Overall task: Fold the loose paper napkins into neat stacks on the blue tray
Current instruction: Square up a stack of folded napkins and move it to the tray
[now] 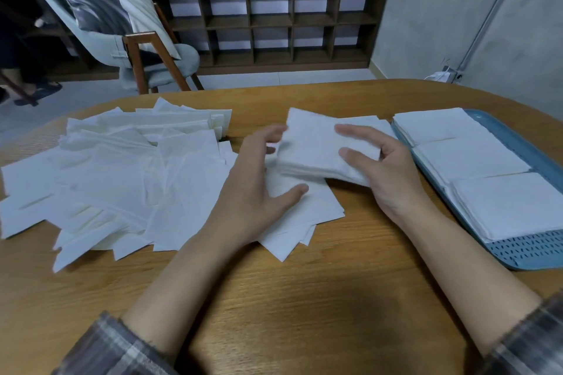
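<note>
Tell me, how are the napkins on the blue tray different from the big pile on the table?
The tray napkins are small folded squares; the pile napkins look like bigger sheets. The tray napkins sit in three tidy stacks on the blue tray; the pile napkins lie scattered and overlapping on the table. Both are white paper.
</note>
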The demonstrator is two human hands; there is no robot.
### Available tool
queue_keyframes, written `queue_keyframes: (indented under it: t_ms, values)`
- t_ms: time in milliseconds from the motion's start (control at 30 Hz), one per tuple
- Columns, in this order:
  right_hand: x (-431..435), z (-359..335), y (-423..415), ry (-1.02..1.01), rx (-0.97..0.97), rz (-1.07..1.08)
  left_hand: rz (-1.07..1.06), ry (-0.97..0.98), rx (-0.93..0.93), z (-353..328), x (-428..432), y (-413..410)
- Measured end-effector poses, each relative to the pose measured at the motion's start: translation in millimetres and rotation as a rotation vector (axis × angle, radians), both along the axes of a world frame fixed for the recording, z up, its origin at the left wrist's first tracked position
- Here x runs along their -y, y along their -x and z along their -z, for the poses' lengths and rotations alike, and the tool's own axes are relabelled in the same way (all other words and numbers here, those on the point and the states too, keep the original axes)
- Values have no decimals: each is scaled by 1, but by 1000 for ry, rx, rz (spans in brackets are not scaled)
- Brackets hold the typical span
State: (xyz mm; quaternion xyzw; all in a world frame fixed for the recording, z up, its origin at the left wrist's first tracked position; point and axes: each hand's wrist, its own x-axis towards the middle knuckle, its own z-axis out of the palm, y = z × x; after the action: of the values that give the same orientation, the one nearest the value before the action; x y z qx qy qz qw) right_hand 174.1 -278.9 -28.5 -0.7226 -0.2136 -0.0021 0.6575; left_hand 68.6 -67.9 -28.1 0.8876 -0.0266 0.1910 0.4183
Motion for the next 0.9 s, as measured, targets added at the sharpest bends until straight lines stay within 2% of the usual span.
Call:
queue_keyframes:
  t_ms: [133, 200, 400, 633, 900]
  values:
    - [2, 0, -3, 24, 29, 109, 163, -289, -121, 6, 0, 1]
    - [0, 1, -2, 49, 47, 101, 191, -358, -145, 9, 1, 1]
    - [-3, 2, 0, 71, 36, 49, 184, -301, -83, 12, 4, 1]
    - [-3, 2, 1, 61, 48, 18, 177, -49, -211, 3, 0, 2]
    - [-4, 3, 2, 65, 58, 4, 170, -93, -244, 2, -2, 2]
